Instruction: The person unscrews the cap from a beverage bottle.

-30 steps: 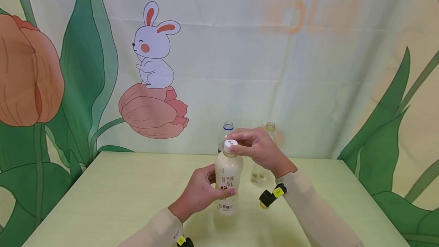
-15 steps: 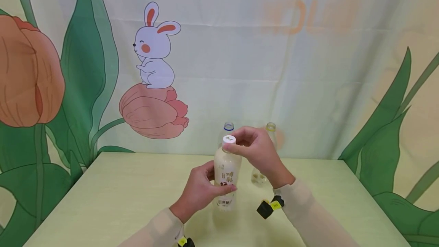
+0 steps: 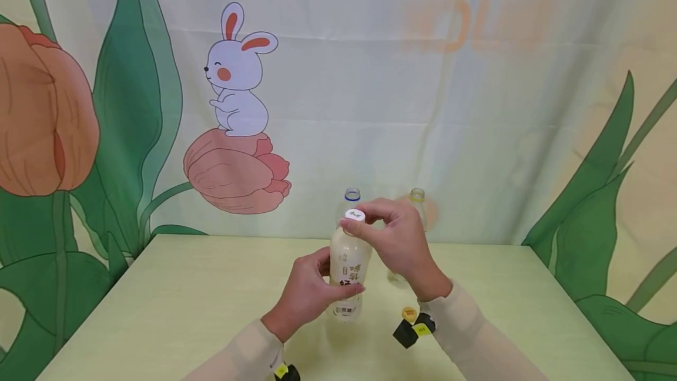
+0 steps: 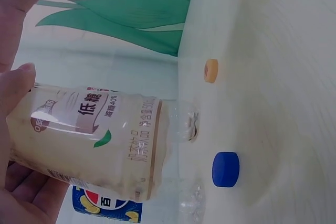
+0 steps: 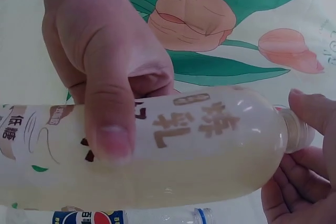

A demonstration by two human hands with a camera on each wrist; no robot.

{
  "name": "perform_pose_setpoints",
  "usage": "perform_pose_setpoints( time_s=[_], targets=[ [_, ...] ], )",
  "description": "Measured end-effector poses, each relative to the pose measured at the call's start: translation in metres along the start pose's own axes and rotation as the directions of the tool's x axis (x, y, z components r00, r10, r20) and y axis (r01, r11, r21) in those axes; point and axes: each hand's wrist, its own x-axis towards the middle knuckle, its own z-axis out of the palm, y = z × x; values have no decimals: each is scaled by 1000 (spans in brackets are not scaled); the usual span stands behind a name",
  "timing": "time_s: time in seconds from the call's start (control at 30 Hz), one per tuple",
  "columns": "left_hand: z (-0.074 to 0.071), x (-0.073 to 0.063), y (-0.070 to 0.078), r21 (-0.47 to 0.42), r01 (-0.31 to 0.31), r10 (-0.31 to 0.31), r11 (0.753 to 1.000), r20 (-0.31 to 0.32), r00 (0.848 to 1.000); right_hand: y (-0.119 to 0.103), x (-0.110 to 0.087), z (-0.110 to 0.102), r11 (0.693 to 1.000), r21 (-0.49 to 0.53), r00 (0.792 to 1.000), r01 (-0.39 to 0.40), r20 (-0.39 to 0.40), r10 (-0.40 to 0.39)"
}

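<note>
A milk tea bottle (image 3: 350, 254) with a white cap (image 3: 355, 215) is held upright above the table in the head view. My left hand (image 3: 307, 293) grips the bottle's body, thumb across the label. My right hand (image 3: 399, 240) pinches the white cap between thumb and fingers. In the right wrist view the left thumb (image 5: 110, 124) lies over the label, and the right fingers (image 5: 299, 182) close round the cap at the neck. Cream-coloured liquid fills much of the bottle.
Behind the hands stand two uncapped clear bottles, one with a blue neck ring (image 3: 352, 195), one with a yellow ring (image 3: 417, 195). An orange-yellow cap (image 3: 409, 314) and a blue cap (image 4: 226, 169) lie on the table (image 3: 211, 298). A printed curtain (image 3: 338, 104) hangs behind.
The bottle has risen slightly in the left hand. The right hand's thumb has shifted across the white cap, and its wrist has dropped a little. The orange-yellow cap shows more fully.
</note>
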Motion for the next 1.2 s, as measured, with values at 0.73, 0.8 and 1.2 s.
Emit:
perform_pose_setpoints(
  time_s=[0.73,0.8,1.2],
  targets=[
    [-8,4,-3,-67,-10,23,998,195,980,25,19,-26,964,264,912,-15,400,-95],
    [-6,3,-2,-73,-11,24,997,192,981,24,18,-26,961,273,912,-48,405,-70],
    [-3,3,5,-36,-13,15,999,75,997,9,6,-7,986,116,991,-121,63,114]
  ],
)
